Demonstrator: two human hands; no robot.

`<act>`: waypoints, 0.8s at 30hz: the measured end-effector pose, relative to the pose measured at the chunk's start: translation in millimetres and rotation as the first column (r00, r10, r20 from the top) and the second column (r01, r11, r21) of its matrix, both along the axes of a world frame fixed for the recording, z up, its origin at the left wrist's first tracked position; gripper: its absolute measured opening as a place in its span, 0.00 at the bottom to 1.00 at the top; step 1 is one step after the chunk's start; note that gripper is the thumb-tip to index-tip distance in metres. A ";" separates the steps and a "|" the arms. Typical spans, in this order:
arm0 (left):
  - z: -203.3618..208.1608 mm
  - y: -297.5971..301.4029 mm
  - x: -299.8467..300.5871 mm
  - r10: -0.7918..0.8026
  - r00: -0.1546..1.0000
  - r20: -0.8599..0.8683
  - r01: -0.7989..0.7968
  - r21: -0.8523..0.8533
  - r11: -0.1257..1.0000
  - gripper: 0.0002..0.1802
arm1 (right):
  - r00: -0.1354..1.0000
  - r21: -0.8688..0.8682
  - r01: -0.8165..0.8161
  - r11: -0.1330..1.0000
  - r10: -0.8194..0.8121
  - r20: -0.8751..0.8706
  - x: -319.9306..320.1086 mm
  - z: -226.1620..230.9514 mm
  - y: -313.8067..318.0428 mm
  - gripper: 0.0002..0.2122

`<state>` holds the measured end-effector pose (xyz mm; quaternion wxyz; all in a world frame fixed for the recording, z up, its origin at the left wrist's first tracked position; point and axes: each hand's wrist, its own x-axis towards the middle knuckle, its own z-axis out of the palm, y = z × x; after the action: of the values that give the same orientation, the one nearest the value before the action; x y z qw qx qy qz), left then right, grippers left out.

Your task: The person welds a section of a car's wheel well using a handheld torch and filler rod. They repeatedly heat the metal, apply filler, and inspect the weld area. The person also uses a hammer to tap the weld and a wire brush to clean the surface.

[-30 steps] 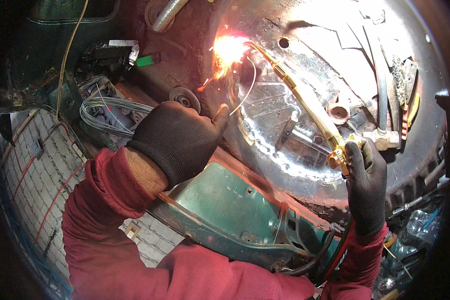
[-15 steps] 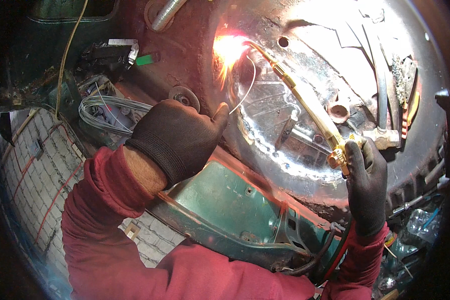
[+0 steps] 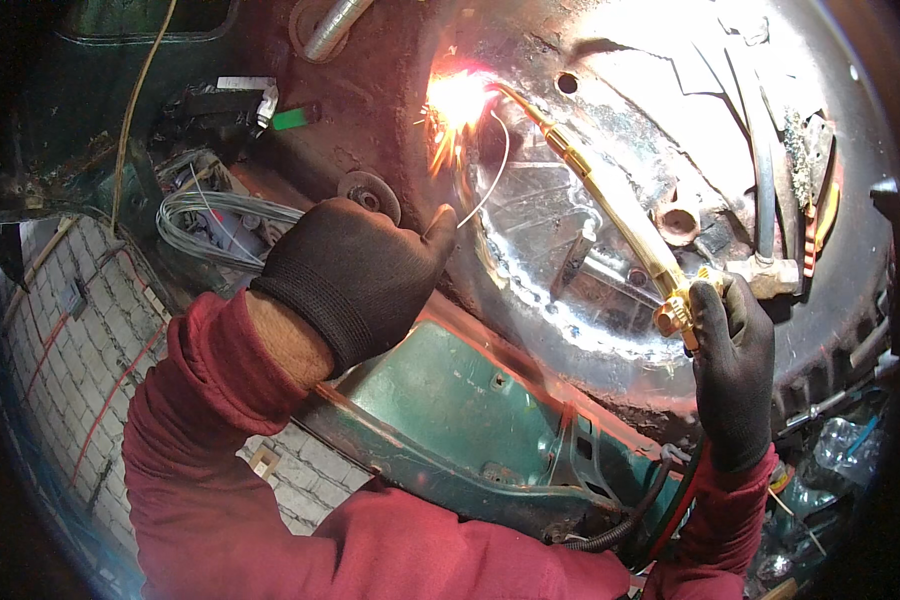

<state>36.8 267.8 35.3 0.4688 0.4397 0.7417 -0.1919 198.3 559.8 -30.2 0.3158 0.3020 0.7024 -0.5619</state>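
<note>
Left grip [image 3: 355, 278] (gloved) holds wire [image 3: 507, 147]; right grip [image 3: 735, 365] holds a lit torch [image 3: 616, 207].

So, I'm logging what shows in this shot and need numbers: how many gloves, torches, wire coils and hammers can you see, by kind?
Black fabric gloves with knit cuffs: 2
Slender brass-coloured metal torch: 1, in the right hand
Silvery looped coil of thin metal wire: 1
Dark-handled hammer with a pale metal head: 1
Total: 5
</note>
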 end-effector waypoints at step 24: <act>10.9 -10.1 5.0 0.053 0.998 -0.039 -0.053 -0.001 0.999 0.29 | 1.000 -0.014 0.006 1.000 -0.006 0.024 1.1 0.6 0.4 0.14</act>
<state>41.8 257.7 46.2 0.4595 0.4155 0.7620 -0.1887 199.4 560.2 -29.6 0.3248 0.3087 0.6938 -0.5639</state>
